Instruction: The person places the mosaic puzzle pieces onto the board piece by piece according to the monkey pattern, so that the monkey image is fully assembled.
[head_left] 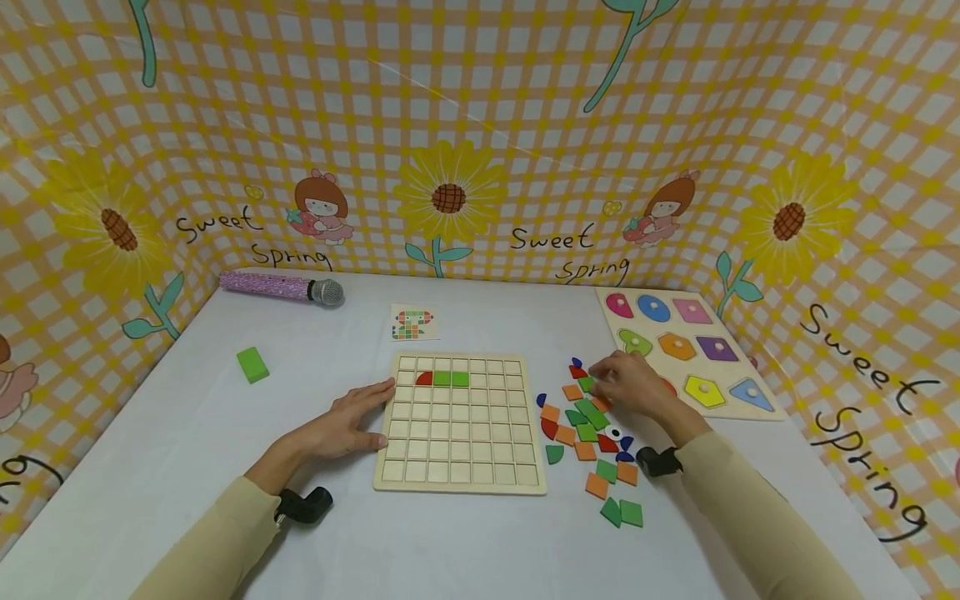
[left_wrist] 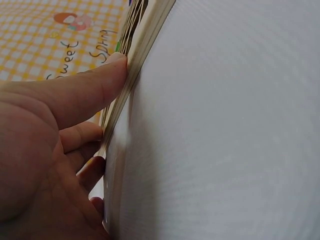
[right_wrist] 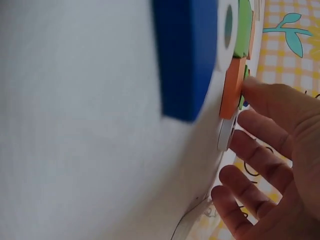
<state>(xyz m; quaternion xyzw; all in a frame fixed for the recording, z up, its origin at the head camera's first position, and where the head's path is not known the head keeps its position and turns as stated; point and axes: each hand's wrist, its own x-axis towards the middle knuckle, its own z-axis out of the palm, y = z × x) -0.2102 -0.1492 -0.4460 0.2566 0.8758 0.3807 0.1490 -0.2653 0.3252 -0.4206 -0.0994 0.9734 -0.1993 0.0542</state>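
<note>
A square wooden grid board (head_left: 465, 425) lies on the white table; a red quarter-round tile (head_left: 426, 379) and two green square tiles (head_left: 452, 379) sit side by side in its second row. My left hand (head_left: 337, 425) touches the board's left edge with extended fingers and thumb, as the left wrist view also shows. Over the far end of the loose tiles is my right hand (head_left: 632, 382), its fingers slightly bent and apart. Its fingertips are right by a green tile (head_left: 586, 385) and a red tile (head_left: 577, 372). In the right wrist view its thumb overlaps an orange tile (right_wrist: 232, 90).
Loose orange, green, red and blue tiles spread right of the board, with a white eye disc (head_left: 614, 432). A shape puzzle board (head_left: 705, 350) lies at the back right. Behind the grid are a picture card (head_left: 415, 333) and a microphone (head_left: 281, 287); a green block (head_left: 252, 365) lies left.
</note>
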